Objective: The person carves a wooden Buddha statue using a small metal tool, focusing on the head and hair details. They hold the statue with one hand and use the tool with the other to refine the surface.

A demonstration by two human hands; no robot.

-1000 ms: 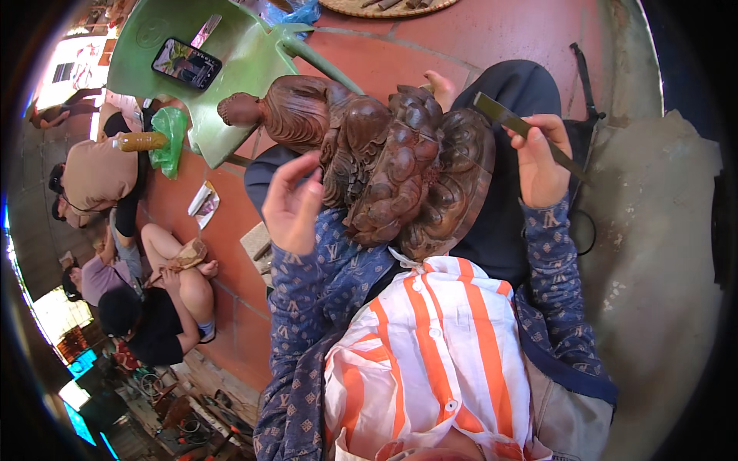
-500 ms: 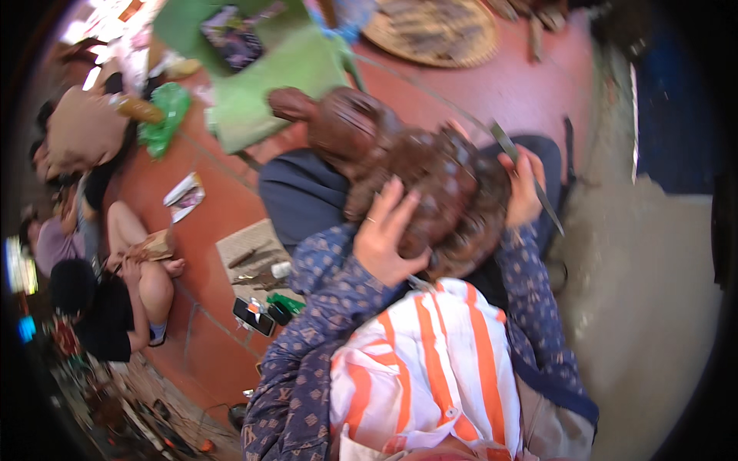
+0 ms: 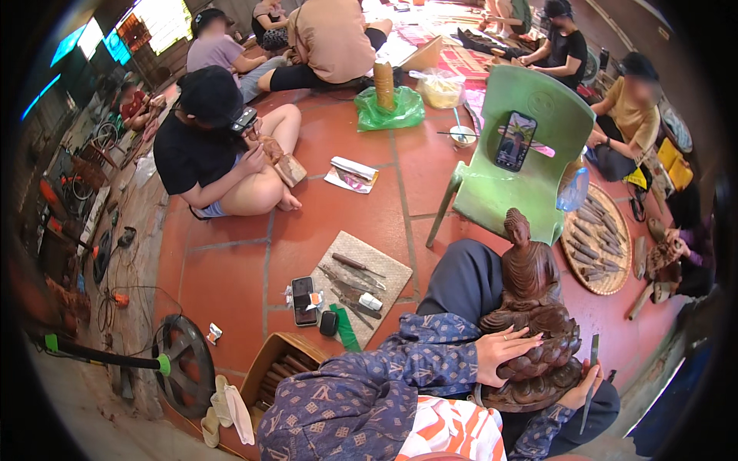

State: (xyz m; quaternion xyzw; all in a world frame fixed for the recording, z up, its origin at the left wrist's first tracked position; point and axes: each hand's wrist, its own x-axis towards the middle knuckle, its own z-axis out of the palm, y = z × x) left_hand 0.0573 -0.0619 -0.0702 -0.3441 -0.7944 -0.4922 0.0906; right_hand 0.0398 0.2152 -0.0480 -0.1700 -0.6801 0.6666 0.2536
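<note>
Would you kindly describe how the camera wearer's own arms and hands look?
The left sleeve and right sleeve are long and navy blue, with a repeating paler motif that includes small diamonds. The left hand and right hand are ungloved.

A green chair point(image 3: 500, 201) stands on red floor tiles point(image 3: 223, 284), bright windows point(image 3: 163, 21) glowing beyond.

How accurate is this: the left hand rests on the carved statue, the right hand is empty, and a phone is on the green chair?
The right hand isn't empty: the head view shows it holding a thin flat tool. The left hand rests on the carved statue, and a phone is on the green chair.
</note>
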